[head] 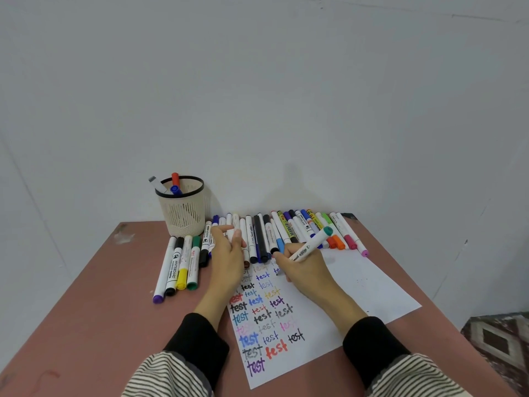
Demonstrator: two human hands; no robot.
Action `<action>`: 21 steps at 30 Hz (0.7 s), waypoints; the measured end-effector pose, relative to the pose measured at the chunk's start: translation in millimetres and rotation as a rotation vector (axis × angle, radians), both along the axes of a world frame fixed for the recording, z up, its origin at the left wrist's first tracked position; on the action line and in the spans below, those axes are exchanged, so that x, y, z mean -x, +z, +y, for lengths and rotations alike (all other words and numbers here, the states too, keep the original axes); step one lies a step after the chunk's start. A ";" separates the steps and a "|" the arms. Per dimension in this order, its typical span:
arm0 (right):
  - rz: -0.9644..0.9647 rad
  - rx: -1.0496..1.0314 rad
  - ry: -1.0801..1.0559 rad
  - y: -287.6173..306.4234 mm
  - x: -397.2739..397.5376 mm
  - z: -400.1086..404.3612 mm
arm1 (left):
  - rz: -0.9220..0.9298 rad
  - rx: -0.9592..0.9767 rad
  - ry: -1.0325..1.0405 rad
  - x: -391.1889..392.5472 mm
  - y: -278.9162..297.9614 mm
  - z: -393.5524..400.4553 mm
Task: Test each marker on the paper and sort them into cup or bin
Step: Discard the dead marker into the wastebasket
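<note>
Right hand [303, 267] fingers pinch a marker [312, 247] writing on paper [357, 285]; left hand [229, 253] apparently pinches its cap [230, 234].

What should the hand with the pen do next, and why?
Probably finish writing the word. The right hand holds a white marker with its tip down on the paper, where only the first letters of a new "test" show. The left hand seems to hold the cap, ready to close it afterwards.
</note>
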State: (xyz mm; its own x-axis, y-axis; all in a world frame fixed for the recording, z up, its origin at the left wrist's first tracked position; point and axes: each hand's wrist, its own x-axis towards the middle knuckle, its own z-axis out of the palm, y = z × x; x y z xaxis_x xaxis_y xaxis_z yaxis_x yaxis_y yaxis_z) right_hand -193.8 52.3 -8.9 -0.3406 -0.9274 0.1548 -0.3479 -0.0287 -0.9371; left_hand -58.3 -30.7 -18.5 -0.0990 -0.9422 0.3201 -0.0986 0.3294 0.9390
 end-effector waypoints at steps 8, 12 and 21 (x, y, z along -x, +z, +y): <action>-0.005 0.008 0.014 1.6 -0.2 1.5 | -0.033 0.009 -0.002 0.9 -0.3 -0.7; -0.008 0.018 -0.001 1.7 -0.4 1.5 | -0.044 0.020 -0.004 1.5 0.3 0.2; -0.005 0.032 -0.023 2.1 -0.7 1.0 | -0.061 0.015 -0.001 0.7 -0.3 0.4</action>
State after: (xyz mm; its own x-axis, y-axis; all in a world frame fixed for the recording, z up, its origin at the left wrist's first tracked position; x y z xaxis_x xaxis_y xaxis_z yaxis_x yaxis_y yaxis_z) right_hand -193.1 53.3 -6.8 -0.3624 -0.9140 0.1825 -0.3438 -0.0509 -0.9377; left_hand -59.0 -30.3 -18.9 -0.1194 -0.9371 0.3280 -0.1554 0.3439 0.9260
